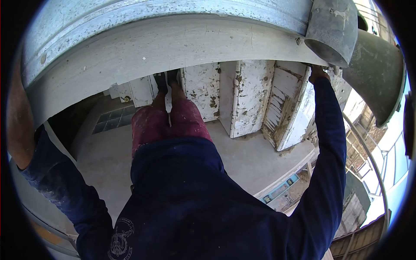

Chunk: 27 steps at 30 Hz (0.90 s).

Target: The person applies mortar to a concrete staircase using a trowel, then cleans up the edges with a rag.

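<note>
A long pale beam (173, 41) with a bluish metal sheet (164, 8) along its top crosses the upper view. My right hand (318, 74) is at the beam's lower right edge, below a grey pipe end. Its fingers are closed, and what they grip is too dark to make out. On the left my bare forearm (19, 117) rises beside the beam's end. My left hand itself is out of the frame.
White, mortar-stained steps (249, 97) lie below the beam. A dark tiled patch (113, 120) is on the grey floor (234, 151) at left. A blue level (281, 188) rests past the floor's edge. A greenish pipe (375, 73) and a curved rail (373, 162) are at right.
</note>
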Tool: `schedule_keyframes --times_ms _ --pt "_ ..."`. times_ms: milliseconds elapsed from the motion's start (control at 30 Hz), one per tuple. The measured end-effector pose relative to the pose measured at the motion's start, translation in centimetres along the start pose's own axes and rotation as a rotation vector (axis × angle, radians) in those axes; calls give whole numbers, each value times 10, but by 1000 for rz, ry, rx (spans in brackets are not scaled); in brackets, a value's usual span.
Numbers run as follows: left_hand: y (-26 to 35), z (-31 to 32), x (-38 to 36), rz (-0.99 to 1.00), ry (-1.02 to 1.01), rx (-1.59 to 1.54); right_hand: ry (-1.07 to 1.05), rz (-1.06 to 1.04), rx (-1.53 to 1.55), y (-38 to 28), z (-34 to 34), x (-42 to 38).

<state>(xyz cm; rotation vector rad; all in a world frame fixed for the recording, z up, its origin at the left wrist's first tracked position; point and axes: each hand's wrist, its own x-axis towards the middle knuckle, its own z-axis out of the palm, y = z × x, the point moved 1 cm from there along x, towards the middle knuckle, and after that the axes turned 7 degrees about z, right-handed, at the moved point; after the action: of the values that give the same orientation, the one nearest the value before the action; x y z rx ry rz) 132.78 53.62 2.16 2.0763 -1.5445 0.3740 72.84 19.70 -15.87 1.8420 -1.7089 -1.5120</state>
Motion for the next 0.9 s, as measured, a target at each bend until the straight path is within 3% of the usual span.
schedule_keyframes --times_ms 367,533,600,767,900 --pt "1 -5 0 120 12 125 70 -145 -48 -8 -1 14" --pt "-31 -3 1 61 -5 -82 -48 -45 -9 8 -41 -43" --pt "-32 -3 -2 57 8 -13 -106 39 11 10 -67 -68" --pt "-44 3 -4 81 53 -86 57 178 204 23 -12 -11" --pt "-33 6 -2 9 23 -76 25 55 94 4 -5 26"
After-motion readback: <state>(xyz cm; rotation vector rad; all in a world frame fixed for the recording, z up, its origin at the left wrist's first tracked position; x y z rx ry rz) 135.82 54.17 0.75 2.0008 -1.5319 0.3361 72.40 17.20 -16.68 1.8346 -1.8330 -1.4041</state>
